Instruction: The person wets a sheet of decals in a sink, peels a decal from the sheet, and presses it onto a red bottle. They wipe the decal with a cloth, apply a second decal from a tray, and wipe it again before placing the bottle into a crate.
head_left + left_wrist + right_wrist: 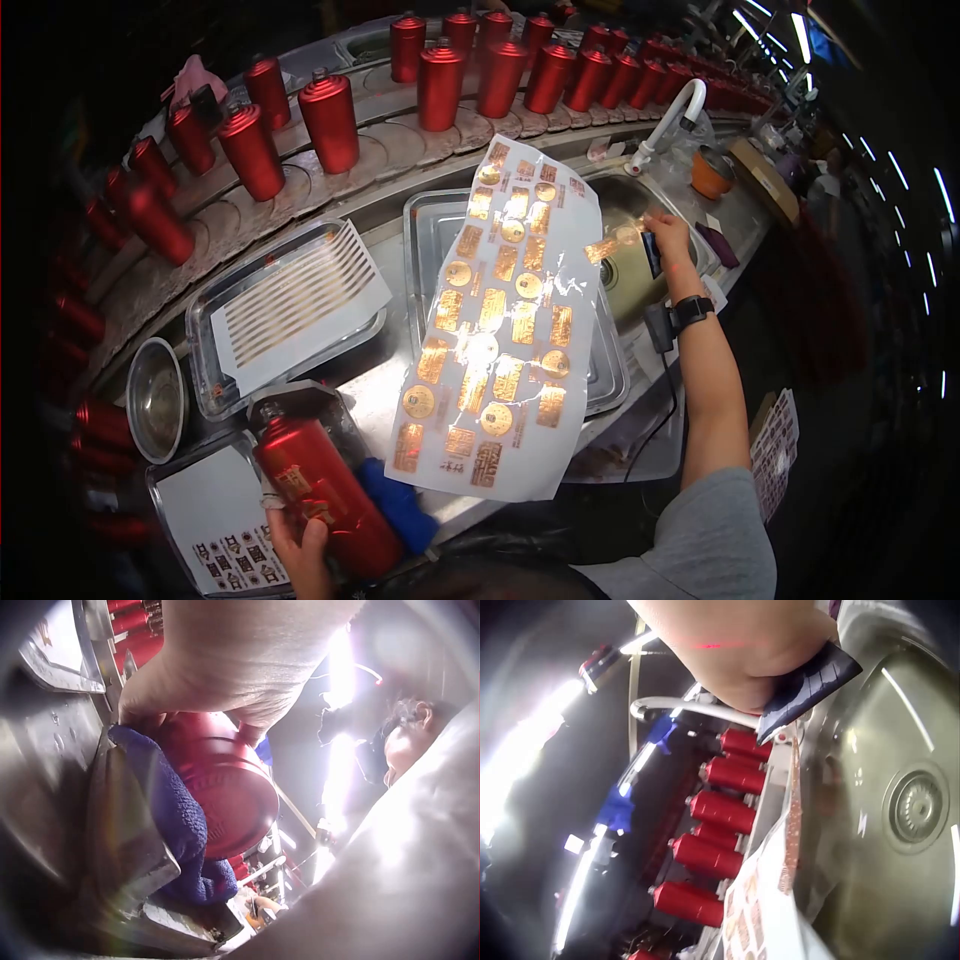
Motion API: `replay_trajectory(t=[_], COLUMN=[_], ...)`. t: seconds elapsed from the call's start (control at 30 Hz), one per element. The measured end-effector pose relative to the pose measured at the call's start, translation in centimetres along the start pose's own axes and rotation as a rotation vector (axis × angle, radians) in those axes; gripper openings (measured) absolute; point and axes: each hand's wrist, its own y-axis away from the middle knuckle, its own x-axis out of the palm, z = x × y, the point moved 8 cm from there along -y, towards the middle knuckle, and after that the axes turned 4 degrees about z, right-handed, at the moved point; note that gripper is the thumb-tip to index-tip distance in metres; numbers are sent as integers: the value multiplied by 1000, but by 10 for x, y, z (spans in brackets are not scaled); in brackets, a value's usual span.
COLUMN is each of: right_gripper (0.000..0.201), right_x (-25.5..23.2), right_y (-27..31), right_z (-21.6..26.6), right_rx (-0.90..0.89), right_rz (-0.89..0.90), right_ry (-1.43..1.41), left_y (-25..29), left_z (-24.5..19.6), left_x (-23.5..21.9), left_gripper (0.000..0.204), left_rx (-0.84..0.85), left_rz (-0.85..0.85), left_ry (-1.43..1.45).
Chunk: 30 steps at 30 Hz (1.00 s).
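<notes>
At the lower left of the head view, my left hand grips a red bottle with gold decals, thumb on its side. The left wrist view has the bottle's round base under the left hand, beside a blue cloth. My right hand pinches a dark flat piece over the sink. A gold strip runs from the right hand to the edge of a large sheet of gold decals; whether they are joined I cannot tell.
Red bottles line the curved conveyor at the back. A tray with a striped sheet, a metal bowl and a tray with a printed sheet stand left. A white faucet arches over the sink.
</notes>
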Motion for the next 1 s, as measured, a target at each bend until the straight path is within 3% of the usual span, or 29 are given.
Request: replay_trajectory(t=[0.1, 0.13, 0.23, 0.33, 0.43, 0.47, 0.57, 0.6, 0.7, 0.73, 0.83, 0.93, 1.0], right_gripper=[27, 39, 46, 50, 45, 43, 32, 31, 27, 26, 22, 19, 16], right_x=[-34, -35, -24, 2, 25, 27, -1, -3, -10, -11, -14, -15, -10], right_y=[-4, -5, -4, 6, 10, 3, 15, 30, 45, 55, 120, 188, 218], right_z=[-35, -48, -75, -77, -61, -59, -23, 4, 53, 72, 170, 247, 275], right_rx=[132, 145, 314, 403, 318, 146, 80, -35, -235, -297, -499, -686, -773], right_rz=[-227, -151, -26, 323, 528, 480, 99, 35, -17, -3, 54, 128, 179], right_ry=[353, 459, 792, 934, 1038, 1089, 642, 513, 326, 295, 222, 203, 208], left_y=[1, 1, 1, 4, 4, 3, 1, 0, -6, -7, -11, -16, -20], left_z=[2, 2, -1, -1, 0, 1, -3, -5, -20, -26, -85, -122, -133], left_x=[-2, -1, 3, 1, 1, 0, -1, -1, -17, -27, -24, -5, 21], left_gripper=[70, 68, 63, 60, 59, 60, 63, 65, 67, 71, 68, 66, 66], left_rx=[-45, -54, -73, -85, -74, -69, -30, -18, 149, 110, 396, 479, 400], left_rz=[2, 9, 14, -5, -3, 10, 51, 69, -77, -135, -188, -81, 112], left_ry=[-14, -9, 3, -13, -25, -22, 0, 9, -35, 9, -150, -180, -229])
